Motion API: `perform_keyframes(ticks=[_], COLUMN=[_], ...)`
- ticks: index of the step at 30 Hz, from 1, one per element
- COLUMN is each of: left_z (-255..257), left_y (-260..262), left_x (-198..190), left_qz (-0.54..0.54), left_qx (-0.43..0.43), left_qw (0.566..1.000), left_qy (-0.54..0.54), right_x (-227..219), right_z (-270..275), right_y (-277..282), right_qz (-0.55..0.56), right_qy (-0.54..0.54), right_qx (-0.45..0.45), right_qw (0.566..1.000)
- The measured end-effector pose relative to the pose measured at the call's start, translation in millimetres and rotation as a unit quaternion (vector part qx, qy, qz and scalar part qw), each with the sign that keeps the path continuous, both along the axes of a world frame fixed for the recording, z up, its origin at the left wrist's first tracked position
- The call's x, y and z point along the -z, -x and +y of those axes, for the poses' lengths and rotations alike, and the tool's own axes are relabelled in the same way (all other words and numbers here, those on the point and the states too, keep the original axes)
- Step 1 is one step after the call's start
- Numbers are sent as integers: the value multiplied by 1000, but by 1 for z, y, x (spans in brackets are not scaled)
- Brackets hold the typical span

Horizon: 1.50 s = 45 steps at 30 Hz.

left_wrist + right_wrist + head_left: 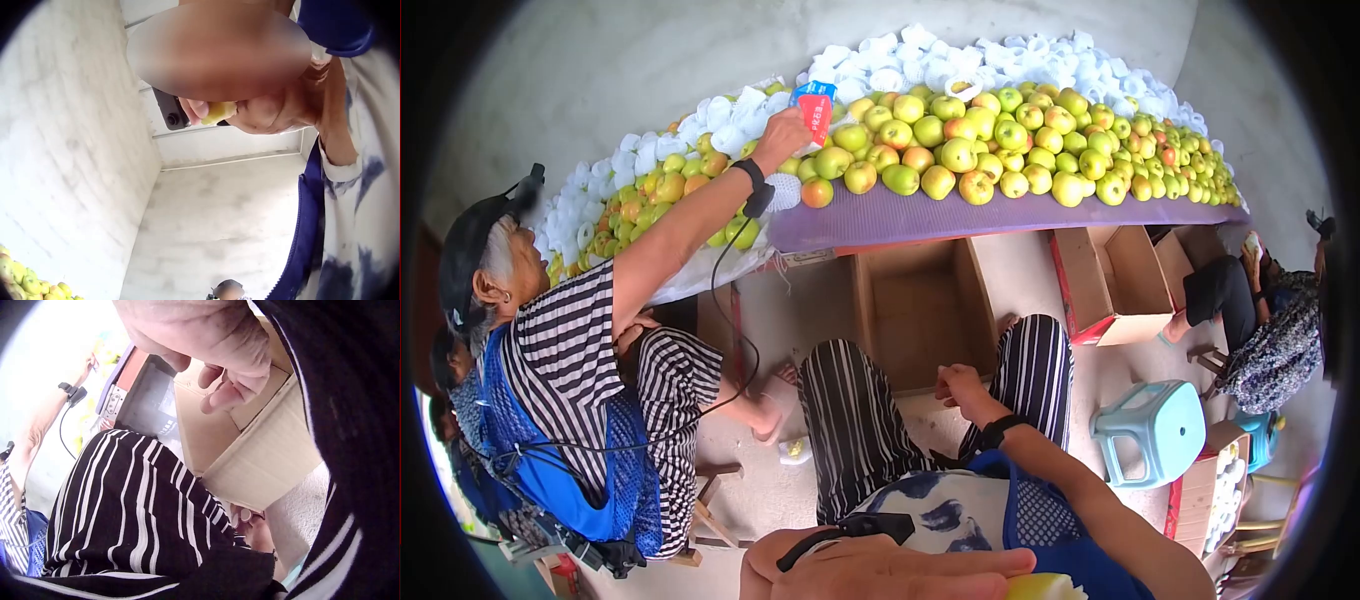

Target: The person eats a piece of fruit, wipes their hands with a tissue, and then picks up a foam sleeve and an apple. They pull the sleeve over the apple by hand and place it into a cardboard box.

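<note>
My left hand is at the bottom edge of the head view, close under the camera. It holds a bitten yellow-green apple, its pale flesh showing. In the left wrist view, fingers grip the apple near the mouth, with part of the hand hidden. Over my lap, between the knees, hangs my right hand, fingers loosely curled and holding nothing. The right wrist view shows that hand in front of an open cardboard box.
A large heap of apples lies on a purple-covered table, white foam nets behind. At left, a person in stripes reaches toward a red-and-blue carton. A blue stool and another cardboard box stand right.
</note>
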<state>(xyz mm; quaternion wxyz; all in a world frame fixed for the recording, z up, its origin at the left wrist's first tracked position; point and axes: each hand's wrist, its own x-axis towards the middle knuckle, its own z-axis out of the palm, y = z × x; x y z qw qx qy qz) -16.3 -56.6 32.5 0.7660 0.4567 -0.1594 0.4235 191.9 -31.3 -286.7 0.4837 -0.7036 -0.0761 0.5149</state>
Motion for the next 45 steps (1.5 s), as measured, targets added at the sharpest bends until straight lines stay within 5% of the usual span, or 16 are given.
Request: perform_keyframes(ticks=[3, 6, 10, 11, 12, 13, 17, 26, 38, 45], left_z=[-7, 2, 32, 33, 34, 40, 53, 59, 71, 75], left_y=[-2, -10, -28, -30, -34, -37, -49, -58, -61, -60], left_x=[4, -12, 19, 18, 16, 22, 37, 52, 72, 77], left_qz=[-27, 30, 94, 145, 194, 201, 213, 199, 132, 128], left_qx=[-37, -112, -223, -233, -238, -212, -176, -160, -16, -29], left_qw=[999, 993, 967, 961, 952, 955, 948, 949, 948, 955], left_qy=[21, -33, -77, -34, 12, 54, 159, 183, 288, 266], right_x=[-3, -1, 0, 23, 23, 49, 4, 2, -2, 1], right_z=[0, -1, -1, -2, 0, 3, -2, -1, 0, 2], right_y=[1, -1, 1, 2, -3, -8, -2, -2, 0, -1], right_qz=[3, 5, 14, -54, 38, 49, 12, 8, -3, 0], right_qy=[2, 2, -21, -58, -46, -91, -13, -18, -11, -14], right_qx=[7, -6, 16, 13, 15, 28, 6, 3, 6, 3], right_qw=[1000, 1000, 1000, 997, 998, 994, 1000, 1000, 1000, 1000])
